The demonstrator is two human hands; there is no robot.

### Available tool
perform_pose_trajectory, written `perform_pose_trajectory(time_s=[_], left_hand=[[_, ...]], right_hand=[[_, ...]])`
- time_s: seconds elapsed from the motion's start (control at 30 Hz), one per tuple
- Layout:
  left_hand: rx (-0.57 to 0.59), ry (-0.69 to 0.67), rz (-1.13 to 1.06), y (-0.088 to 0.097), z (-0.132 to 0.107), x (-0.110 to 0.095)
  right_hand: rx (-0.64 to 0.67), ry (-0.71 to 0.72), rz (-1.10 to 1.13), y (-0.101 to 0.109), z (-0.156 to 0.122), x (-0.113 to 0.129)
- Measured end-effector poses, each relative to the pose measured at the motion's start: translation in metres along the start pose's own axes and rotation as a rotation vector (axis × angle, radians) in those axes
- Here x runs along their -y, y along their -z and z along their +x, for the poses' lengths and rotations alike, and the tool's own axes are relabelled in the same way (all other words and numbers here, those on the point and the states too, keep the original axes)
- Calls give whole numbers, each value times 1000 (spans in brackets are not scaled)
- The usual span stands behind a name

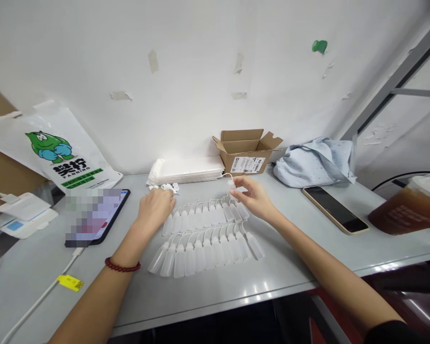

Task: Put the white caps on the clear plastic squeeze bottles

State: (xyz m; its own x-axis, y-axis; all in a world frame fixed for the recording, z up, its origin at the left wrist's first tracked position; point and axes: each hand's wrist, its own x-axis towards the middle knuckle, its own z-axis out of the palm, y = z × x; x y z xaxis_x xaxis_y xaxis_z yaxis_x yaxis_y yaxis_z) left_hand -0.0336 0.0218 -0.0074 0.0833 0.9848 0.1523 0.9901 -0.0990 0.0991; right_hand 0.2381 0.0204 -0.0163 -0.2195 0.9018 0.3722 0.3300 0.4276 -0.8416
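Observation:
Two rows of small translucent squeeze bottles (pixel 200 251) with thin bent spouts lie side by side on the grey table. Above the right end of the back row, my right hand (pixel 252 195) pinches another squeeze bottle (pixel 231 184) between thumb and fingers. Its curved spout points up and left; part of its body is hidden by the fingers. My left hand (pixel 155 206) is curled, knuckles up, at a small pile of white plastic pieces (pixel 172 188) left of the back row. Its fingertips are hidden, so what they grip does not show.
Along the wall stand a stack of white flat packs (pixel 188 169), an open cardboard box (pixel 249 160) and a light blue cloth bag (pixel 313 162). Phones lie left (pixel 100 217) and right (pixel 335 209). A drink cup (pixel 408 205) is far right; a charging cable (pixel 39 303) runs left.

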Motion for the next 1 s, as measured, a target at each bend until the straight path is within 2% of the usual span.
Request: perform_pose_trajectory(time_s=[0.17, 0.23, 0.3, 0.4, 0.57, 0.67, 0.8, 1.0], left_hand=[[-7, 6, -68, -3, 3, -1], [-18, 5, -190, 1, 3, -3], [-8, 32, -502, 6, 1, -11], [80, 109, -1091, 15, -7, -29], [217, 193, -1558, 18, -25, -59], [205, 206, -1662, 17, -31, -67], [154, 192, -1645, 15, -36, -73], [150, 128, -1614, 13, -39, -77]], right_hand=[[47, -96, 216, 0, 2, 5], [80, -113, 277, 0, 1, 8], [133, -129, 341, -1, 0, 12], [238, -148, 417, -4, -4, 18], [371, -162, 453, -11, -10, 23], [400, -170, 455, -14, -12, 23], [402, -199, 410, -13, -14, 23], [403, -217, 403, -15, -16, 25]])
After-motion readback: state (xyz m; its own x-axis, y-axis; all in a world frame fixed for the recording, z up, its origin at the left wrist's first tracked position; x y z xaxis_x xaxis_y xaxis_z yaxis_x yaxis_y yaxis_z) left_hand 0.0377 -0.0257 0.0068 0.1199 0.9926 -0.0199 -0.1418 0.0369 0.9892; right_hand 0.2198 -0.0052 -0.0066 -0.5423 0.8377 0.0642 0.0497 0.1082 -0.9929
